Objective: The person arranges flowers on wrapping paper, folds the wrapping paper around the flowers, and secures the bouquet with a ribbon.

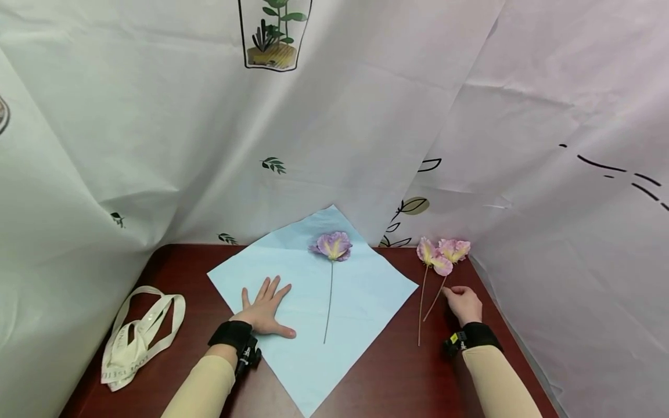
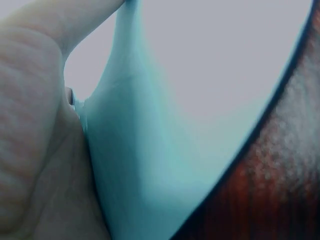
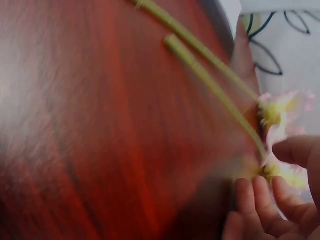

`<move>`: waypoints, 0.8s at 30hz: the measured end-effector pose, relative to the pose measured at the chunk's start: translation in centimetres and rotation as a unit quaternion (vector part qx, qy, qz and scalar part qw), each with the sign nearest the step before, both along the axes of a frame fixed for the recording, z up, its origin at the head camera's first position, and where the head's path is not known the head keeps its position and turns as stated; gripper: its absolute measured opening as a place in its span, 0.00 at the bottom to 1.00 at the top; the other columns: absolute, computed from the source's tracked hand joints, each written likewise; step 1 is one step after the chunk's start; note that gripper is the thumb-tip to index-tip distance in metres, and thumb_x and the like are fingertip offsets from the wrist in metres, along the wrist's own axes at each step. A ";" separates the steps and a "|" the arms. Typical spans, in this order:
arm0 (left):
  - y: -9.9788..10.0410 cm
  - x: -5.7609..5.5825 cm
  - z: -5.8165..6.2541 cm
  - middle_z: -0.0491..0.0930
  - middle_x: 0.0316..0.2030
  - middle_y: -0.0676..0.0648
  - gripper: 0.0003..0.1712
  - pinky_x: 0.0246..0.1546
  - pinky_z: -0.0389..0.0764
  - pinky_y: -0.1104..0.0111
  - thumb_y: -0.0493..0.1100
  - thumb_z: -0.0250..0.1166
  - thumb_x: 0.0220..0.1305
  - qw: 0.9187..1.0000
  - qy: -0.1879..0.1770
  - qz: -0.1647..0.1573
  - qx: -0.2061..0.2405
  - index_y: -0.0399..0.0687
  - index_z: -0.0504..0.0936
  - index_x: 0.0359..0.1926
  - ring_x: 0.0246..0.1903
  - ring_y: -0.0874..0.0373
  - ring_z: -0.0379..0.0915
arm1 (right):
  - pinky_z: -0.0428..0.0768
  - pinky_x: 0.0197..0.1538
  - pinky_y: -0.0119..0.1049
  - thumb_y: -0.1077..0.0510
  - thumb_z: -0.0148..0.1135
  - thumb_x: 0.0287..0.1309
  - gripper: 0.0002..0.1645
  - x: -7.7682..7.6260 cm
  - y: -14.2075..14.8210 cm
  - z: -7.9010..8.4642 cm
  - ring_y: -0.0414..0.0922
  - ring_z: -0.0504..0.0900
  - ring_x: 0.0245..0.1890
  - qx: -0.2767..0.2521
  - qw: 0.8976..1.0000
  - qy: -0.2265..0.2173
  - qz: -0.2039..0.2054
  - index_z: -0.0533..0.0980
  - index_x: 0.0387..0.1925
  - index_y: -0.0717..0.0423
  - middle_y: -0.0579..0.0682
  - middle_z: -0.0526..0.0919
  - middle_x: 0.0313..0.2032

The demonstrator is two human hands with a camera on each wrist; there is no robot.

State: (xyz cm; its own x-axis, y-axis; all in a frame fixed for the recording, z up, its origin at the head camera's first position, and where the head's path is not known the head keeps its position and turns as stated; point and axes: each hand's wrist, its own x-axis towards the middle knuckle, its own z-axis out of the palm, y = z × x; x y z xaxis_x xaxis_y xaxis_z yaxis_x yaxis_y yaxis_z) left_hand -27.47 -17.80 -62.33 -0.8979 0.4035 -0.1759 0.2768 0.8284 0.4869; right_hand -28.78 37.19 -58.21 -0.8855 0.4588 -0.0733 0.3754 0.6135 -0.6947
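Observation:
My left hand [image 1: 265,313] lies flat with spread fingers on the left part of a light blue wrapping sheet [image 1: 298,302]. In the left wrist view, the palm [image 2: 30,130] is beside the sheet [image 2: 145,165]. A purple artificial flower [image 1: 334,246] lies on the sheet, its thin stem pointing toward me. At the right, two pink-and-yellow artificial flowers [image 1: 427,253] lie side by side. My right hand [image 1: 463,305] is at the right-hand one's stem [image 1: 435,299], just below the bloom. In the right wrist view, its thumb [image 3: 295,150] and fingertips stand apart around the stem's upper end.
A bundled white ribbon [image 1: 138,342] with printed letters lies at the table's left. The dark red table [image 1: 392,371] meets white printed fabric [image 1: 209,145] at the back and sides. The sheet's near corner reaches toward the front.

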 end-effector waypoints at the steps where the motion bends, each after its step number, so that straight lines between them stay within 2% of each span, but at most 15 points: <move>1: 0.0 0.0 -0.1 0.34 0.86 0.38 0.81 0.64 0.18 0.21 0.87 0.73 0.40 1.000 0.000 0.000 0.000 0.54 0.53 0.87 0.83 0.35 0.23 | 0.75 0.50 0.53 0.41 0.61 0.72 0.32 0.0 0.1 -0.1 0.64 0.77 0.53 0.003 1.000 -0.010 0.006 0.78 0.56 0.67 0.70 0.80 0.53; 8: 0.0 -0.3 -0.3 0.33 0.86 0.39 0.80 0.64 0.18 0.21 0.86 0.74 0.40 1.000 -0.008 0.002 -0.004 0.56 0.52 0.87 0.84 0.36 0.22 | 0.76 0.47 0.51 0.32 0.57 0.72 0.42 -0.4 -0.4 0.2 0.62 0.78 0.49 0.013 0.997 -0.052 0.046 0.78 0.57 0.68 0.68 0.81 0.51; 18: 0.0 -0.3 -0.5 0.33 0.86 0.39 0.81 0.64 0.18 0.22 0.87 0.74 0.39 1.000 -0.006 0.002 -0.001 0.56 0.53 0.87 0.84 0.36 0.22 | 0.77 0.45 0.53 0.36 0.56 0.74 0.36 -1.0 -0.4 -0.7 0.61 0.81 0.45 0.039 0.997 -0.064 0.036 0.82 0.53 0.67 0.67 0.84 0.48; 24: -0.2 -0.5 -0.9 0.33 0.86 0.41 0.81 0.65 0.20 0.22 0.89 0.71 0.39 1.000 0.005 0.006 -0.010 0.59 0.52 0.87 0.84 0.38 0.23 | 0.77 0.50 0.58 0.39 0.56 0.74 0.35 -0.9 -0.3 -0.7 0.65 0.81 0.50 0.036 0.997 -0.056 0.030 0.82 0.56 0.69 0.70 0.83 0.52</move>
State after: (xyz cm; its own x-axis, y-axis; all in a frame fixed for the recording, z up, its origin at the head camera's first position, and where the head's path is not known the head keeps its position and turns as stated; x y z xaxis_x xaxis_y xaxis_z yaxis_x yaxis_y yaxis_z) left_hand -27.92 -18.05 -63.23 -0.9048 0.3883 -0.1746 0.2713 0.8419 0.4665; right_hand -29.67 36.91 -58.92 -0.8996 0.4128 -0.1426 0.4095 0.6834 -0.6044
